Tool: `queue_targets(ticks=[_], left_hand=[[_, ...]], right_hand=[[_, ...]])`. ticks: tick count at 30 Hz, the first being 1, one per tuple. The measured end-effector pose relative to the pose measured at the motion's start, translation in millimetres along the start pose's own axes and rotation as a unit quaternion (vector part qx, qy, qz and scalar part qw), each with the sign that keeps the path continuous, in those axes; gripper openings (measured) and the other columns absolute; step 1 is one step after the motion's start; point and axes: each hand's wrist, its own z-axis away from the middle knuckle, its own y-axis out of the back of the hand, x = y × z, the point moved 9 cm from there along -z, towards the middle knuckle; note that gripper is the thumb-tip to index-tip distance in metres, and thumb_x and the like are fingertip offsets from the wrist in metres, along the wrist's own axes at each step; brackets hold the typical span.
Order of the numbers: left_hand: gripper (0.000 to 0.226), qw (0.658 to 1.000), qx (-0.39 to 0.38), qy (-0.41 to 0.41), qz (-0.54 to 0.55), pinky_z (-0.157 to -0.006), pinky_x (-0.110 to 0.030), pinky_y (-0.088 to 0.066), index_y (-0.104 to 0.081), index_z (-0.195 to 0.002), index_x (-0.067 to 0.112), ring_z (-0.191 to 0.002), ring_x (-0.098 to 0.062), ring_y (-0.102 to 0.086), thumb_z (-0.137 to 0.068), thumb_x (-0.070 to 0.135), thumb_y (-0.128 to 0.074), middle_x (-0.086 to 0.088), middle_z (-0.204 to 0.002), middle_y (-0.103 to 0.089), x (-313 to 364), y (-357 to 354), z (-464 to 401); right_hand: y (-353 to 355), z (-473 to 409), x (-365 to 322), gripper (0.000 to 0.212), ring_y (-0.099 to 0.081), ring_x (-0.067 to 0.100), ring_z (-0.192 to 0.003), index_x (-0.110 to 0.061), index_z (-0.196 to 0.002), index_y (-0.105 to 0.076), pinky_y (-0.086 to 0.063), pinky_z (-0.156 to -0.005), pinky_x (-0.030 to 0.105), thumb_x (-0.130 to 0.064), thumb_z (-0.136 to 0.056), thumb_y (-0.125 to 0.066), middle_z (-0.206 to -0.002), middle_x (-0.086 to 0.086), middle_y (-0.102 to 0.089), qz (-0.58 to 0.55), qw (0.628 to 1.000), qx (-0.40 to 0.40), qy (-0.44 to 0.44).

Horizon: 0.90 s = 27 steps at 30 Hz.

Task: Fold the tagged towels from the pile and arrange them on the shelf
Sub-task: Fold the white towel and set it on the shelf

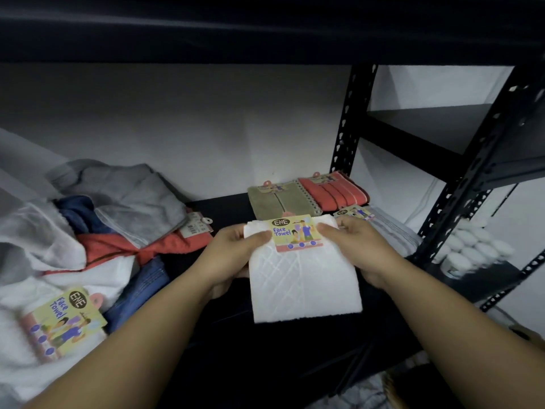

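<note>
- Nearest, bottom L: white towel (pixel 26 346) in the unfolded pile, its "Face Towel" tag (pixel 63 323) face up.
- Centre: folded white face towel (pixel 300 278) held over the black shelf board (pixel 227 206), own tag (pixel 296 233) on top.
- Left hand (pixel 236 255) pinches the towel's L top edge, thumb on top; right hand (pixel 356 249) grips the R edge the same way. Both clamped on it.
- L, mid: pile has blue (pixel 76 214), coral (pixel 118 246), grey (pixel 132 190) towels, approx 5+ left to fold.
- Far R: 3 already placed – olive (pixel 280 202), coral striped (pixel 333 191), grey one (pixel 392 228) w/ tag.
- Judgement: roughly 1/3 done; this one looks folded, needs setting down by the others.
</note>
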Motion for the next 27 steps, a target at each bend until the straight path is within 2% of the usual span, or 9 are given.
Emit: queue_targets(ticks=[6, 8, 10, 13, 16, 18, 20, 23, 27], left_hand=[[0.025, 0.992, 0.109, 0.057, -0.013, -0.073, -0.038, -0.064, -0.065, -0.116, 0.008, -0.091, -0.019, -0.078, -0.097, 0.021, -0.071, -0.007, -0.105, -0.079, -27, 5, -40], [0.037, 0.977, 0.146, 0.035, -0.152, -0.080, -0.039, -0.064, -0.062, -0.118, 0.010, -0.091, -0.018, -0.076, -0.089, 0.024, -0.080, -0.005, -0.109, -0.076, -31, 15, -49], [0.053, 0.934, 0.172, -0.009, -0.313, -0.084, -0.031, -0.057, -0.059, -0.127, 0.015, -0.095, -0.013, -0.069, -0.082, 0.029, -0.084, 0.002, -0.110, -0.070, -26, 20, -51], [0.064, 0.884, 0.197, -0.108, -0.409, -0.090, -0.025, -0.045, -0.055, -0.135, 0.021, -0.108, -0.013, -0.058, -0.079, 0.031, -0.084, 0.001, -0.125, -0.056, -16, 12, -44], [0.058, 0.847, 0.144, -0.218, -0.463, -0.102, -0.031, -0.042, -0.061, -0.132, 0.029, -0.121, -0.017, -0.048, -0.081, 0.050, -0.077, 0.004, -0.130, -0.051, -8, -24, -34], [0.066, 0.815, 0.052, -0.241, -0.524, -0.115, -0.042, -0.037, -0.058, -0.139, 0.039, -0.136, -0.019, -0.042, -0.082, 0.072, -0.062, 0.007, -0.146, -0.049, -15, -57, -35], [0.079, 0.779, -0.021, -0.203, -0.593, -0.126, -0.053, -0.017, -0.041, -0.152, 0.047, -0.155, -0.023, -0.018, -0.082, 0.083, -0.047, 0.006, -0.166, -0.029, -29, -81, -42], [0.082, 0.759, -0.054, -0.139, -0.633, -0.126, -0.059, 0.005, -0.020, -0.158, 0.052, -0.159, -0.023, 0.008, -0.085, 0.087, -0.036, 0.005, -0.173, -0.004, -45, -96, -55], [0.084, 0.760, -0.049, -0.120, -0.637, -0.125, -0.059, 0.006, -0.018, -0.158, 0.053, -0.159, -0.024, 0.009, -0.083, 0.088, -0.031, 0.005, -0.173, -0.002, -47, -101, -67]], right_hand=[[32, -45, 18, 0.053, -0.073, 0.024, -0.105, -0.020, -0.129, -0.060, -0.057, -0.100, 0.051, -0.023, -0.083, -0.085, -0.119, 0.006, -0.070, 0.024, 0.999, 0.029, -0.007], [34, -51, 23, 0.053, -0.071, 0.020, -0.106, -0.021, -0.132, -0.059, -0.057, -0.100, 0.046, -0.022, -0.085, -0.084, -0.117, 0.002, -0.071, 0.055, 0.998, 0.019, 0.006], [34, -55, 25, 0.046, -0.069, 0.014, -0.107, -0.022, -0.128, -0.063, -0.056, -0.098, 0.038, -0.023, -0.087, -0.082, -0.117, -0.003, -0.070, 0.101, 0.994, 0.009, 0.035], [47, -59, 19, 0.026, -0.068, 0.009, -0.104, -0.023, -0.113, -0.072, -0.056, -0.096, 0.031, -0.023, -0.089, -0.081, -0.113, -0.006, -0.071, 0.156, 0.980, 0.027, 0.119], [71, -63, 10, 0.015, -0.066, 0.012, -0.109, -0.030, -0.107, -0.074, -0.053, -0.098, 0.034, -0.026, -0.092, -0.073, -0.108, -0.013, -0.073, 0.258, 0.945, 0.065, 0.189], [83, -72, 15, 0.032, -0.051, 0.022, -0.133, -0.037, -0.124, -0.069, -0.040, -0.112, 0.046, -0.043, -0.093, -0.067, -0.130, -0.011, -0.067, 0.413, 0.890, 0.066, 0.181], [92, -82, 32, 0.054, -0.025, 0.026, -0.153, -0.045, -0.143, -0.053, -0.013, -0.122, 0.062, -0.065, -0.093, -0.057, -0.158, -0.009, -0.044, 0.519, 0.845, 0.032, 0.124], [94, -88, 56, 0.074, -0.007, 0.027, -0.159, -0.051, -0.157, -0.028, -0.004, -0.123, 0.065, -0.082, -0.091, -0.038, -0.173, -0.005, -0.015, 0.536, 0.842, -0.017, 0.062], [92, -89, 61, 0.078, -0.010, 0.027, -0.159, -0.052, -0.159, -0.022, -0.014, -0.124, 0.060, -0.085, -0.089, -0.032, -0.173, -0.005, -0.014, 0.532, 0.844, -0.004, 0.066]])
